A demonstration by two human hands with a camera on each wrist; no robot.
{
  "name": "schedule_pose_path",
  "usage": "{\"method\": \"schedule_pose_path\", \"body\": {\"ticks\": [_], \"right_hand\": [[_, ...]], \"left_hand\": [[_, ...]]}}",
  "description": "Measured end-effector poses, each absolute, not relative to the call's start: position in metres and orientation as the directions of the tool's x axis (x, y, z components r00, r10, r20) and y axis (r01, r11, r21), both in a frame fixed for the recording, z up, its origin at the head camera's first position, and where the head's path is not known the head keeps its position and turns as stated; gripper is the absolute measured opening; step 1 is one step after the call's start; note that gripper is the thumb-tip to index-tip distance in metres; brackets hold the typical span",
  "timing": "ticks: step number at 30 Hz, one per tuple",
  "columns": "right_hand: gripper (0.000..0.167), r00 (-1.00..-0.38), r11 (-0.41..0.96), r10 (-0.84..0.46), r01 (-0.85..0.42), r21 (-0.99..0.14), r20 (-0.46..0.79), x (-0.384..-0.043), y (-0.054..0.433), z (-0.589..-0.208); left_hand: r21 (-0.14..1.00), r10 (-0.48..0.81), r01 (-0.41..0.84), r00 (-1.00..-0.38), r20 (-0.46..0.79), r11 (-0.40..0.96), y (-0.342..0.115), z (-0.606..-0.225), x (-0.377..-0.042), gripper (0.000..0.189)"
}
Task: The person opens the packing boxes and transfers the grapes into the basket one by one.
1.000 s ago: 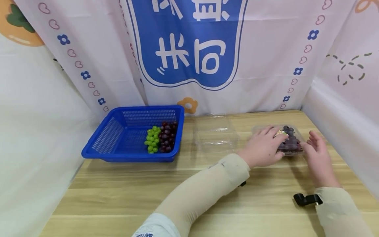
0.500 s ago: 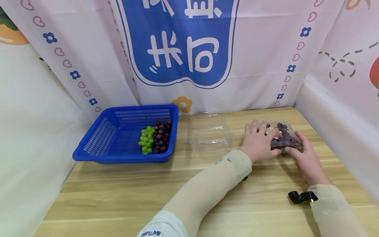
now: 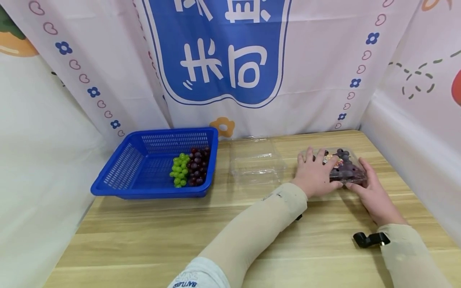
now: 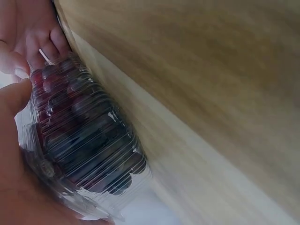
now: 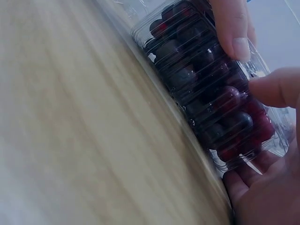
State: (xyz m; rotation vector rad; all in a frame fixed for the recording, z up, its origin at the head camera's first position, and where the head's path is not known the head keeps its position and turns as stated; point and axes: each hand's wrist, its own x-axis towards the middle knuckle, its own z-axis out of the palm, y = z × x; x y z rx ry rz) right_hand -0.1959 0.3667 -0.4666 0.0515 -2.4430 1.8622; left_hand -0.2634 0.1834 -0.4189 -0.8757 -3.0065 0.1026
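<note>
A clear plastic clamshell box (image 3: 348, 173) full of dark grapes (image 5: 206, 84) sits at the right of the table, its lid down over them and a colourful sticker on top. Across the left part of the lid my left hand (image 3: 312, 176) is spread flat, thumb at the front edge. My right hand (image 3: 376, 196) grips the right end, with its thumb on the front rim and its fingers round the corner. The right wrist view shows the box's ribbed side (image 5: 187, 75), the right fingers low at its end.
Left of the hands stands an empty clear plastic box (image 3: 257, 162). A blue basket (image 3: 155, 195) farther left holds green grapes (image 3: 179, 170) and dark red grapes (image 3: 197, 168). Printed curtains (image 3: 317, 80) border the wooden table (image 3: 162, 240) at the back and sides.
My right hand has moved in from beside the box to grip its right end. My left hand has shifted left on the lid and spread its fingers. The head view has turned slightly right.
</note>
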Motion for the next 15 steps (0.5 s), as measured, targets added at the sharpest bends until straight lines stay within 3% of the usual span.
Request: {"method": "schedule_pose_path", "body": {"ticks": [8,15], "right_hand": [[0.092,-0.996,0.304,0.0,-0.084,-0.949,0.088,-0.1985,0.3701,-0.4681],[0.079,-0.996,0.306,0.048,-0.054,-0.95,0.072,-0.1951,0.3649,-0.4674]], "left_hand": [[-0.071,0.536,0.535,-0.844,-0.015,0.842,0.1832,-0.4174,-0.2639,0.076],[-0.094,0.543,0.542,-0.839,-0.022,0.835,0.1804,-0.4179,-0.2631,0.078]]}}
